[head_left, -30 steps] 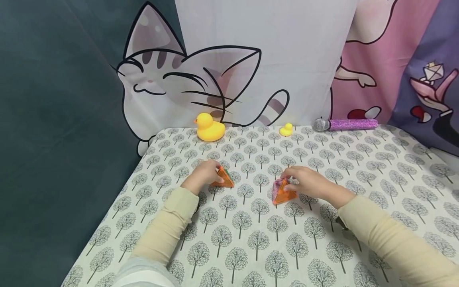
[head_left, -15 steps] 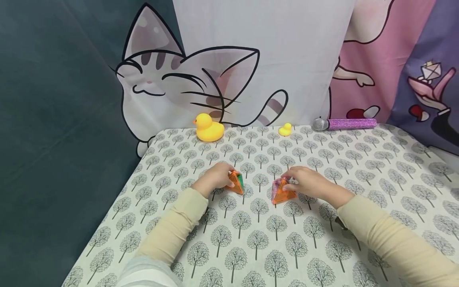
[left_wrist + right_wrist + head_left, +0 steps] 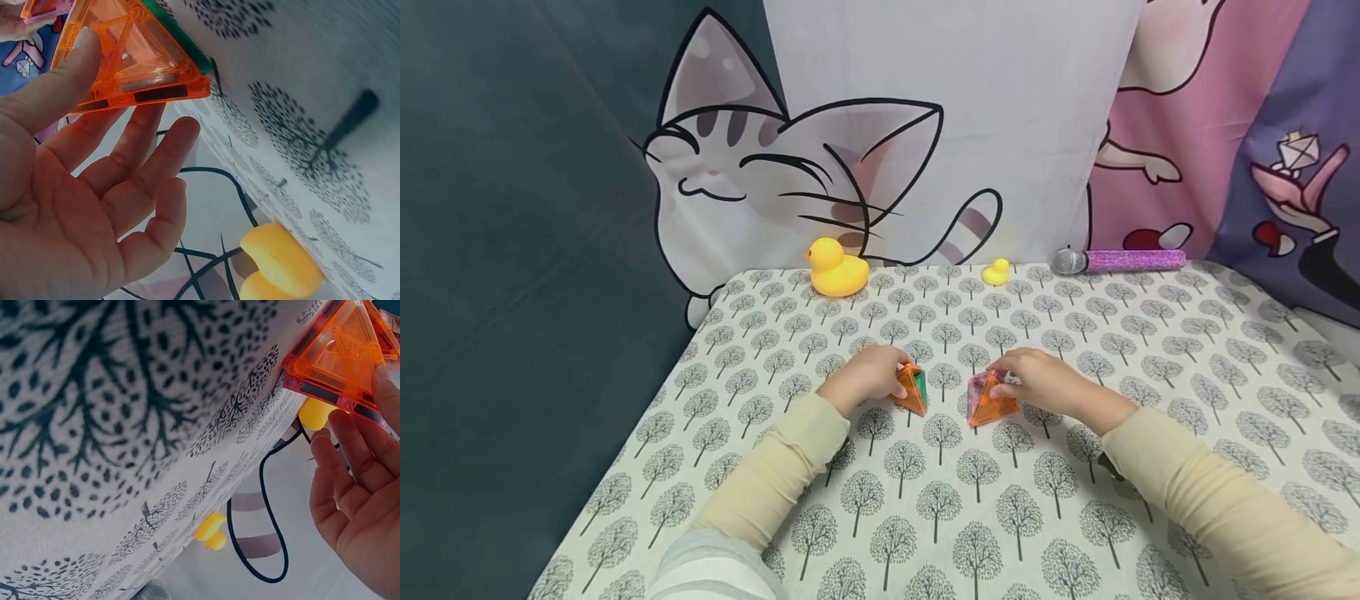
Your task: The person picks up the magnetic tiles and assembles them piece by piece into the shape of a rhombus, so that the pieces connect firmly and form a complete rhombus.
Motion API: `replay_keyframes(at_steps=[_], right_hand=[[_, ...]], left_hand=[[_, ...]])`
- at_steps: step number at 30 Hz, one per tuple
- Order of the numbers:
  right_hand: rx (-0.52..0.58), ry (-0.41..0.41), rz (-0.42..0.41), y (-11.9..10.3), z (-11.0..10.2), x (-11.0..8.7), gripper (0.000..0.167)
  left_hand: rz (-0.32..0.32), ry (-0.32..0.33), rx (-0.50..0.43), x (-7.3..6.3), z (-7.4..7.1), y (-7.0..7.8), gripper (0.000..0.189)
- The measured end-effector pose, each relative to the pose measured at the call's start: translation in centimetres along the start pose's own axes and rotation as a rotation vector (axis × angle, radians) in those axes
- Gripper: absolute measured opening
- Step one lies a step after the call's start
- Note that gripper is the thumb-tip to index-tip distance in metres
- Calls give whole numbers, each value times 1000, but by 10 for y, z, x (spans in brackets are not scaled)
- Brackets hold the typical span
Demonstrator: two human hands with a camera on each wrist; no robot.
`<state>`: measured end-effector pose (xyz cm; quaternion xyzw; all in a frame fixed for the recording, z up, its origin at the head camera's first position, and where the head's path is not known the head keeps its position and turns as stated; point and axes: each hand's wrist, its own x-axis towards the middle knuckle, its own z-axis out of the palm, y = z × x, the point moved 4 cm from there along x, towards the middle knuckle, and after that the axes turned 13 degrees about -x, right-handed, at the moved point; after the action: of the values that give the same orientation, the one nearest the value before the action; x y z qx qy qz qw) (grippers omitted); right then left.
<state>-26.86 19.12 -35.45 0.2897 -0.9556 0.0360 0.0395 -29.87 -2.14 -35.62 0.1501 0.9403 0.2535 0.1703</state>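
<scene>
Left of the table's middle, my left hand (image 3: 872, 371) pinches a small pyramid of translucent triangular magnetic tiles (image 3: 912, 390), orange with a green side. In the left wrist view its thumb lies on the orange face (image 3: 147, 59), with the other fingers behind or below. A short gap to the right, my right hand (image 3: 1037, 379) holds a second tile pyramid (image 3: 992, 406), orange and pink. The right wrist view shows the thumb at this pyramid's orange face (image 3: 340, 359); the index fingertip is partly hidden. Both pyramids are at or close to the tablecloth; contact is hard to tell.
A large yellow rubber duck (image 3: 838, 271), a smaller duck (image 3: 997, 272) and a purple microphone (image 3: 1120, 261) line the far edge of the table. The tree-print tablecloth (image 3: 940, 500) covers the table. Behind hangs a cat-print curtain (image 3: 1037, 100).
My left hand has moved right and slightly nearer to me with the orange and green pyramid, which has turned a little. The gap between pyramids has narrowed. My right hand has stayed nearly still.
</scene>
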Motion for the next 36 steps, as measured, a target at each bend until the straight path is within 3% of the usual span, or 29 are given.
replay_keyframes(at_steps=[12, 28, 36], right_hand=[[7, 21, -18, -3, 1, 3, 39], [33, 41, -52, -5, 3, 5, 37], [20, 57, -59, -7, 3, 6, 37]], left_hand=[[53, -6, 53, 2, 11, 16, 49], [68, -43, 67, 7, 21, 36, 48], [113, -51, 124, 8, 22, 45, 44]])
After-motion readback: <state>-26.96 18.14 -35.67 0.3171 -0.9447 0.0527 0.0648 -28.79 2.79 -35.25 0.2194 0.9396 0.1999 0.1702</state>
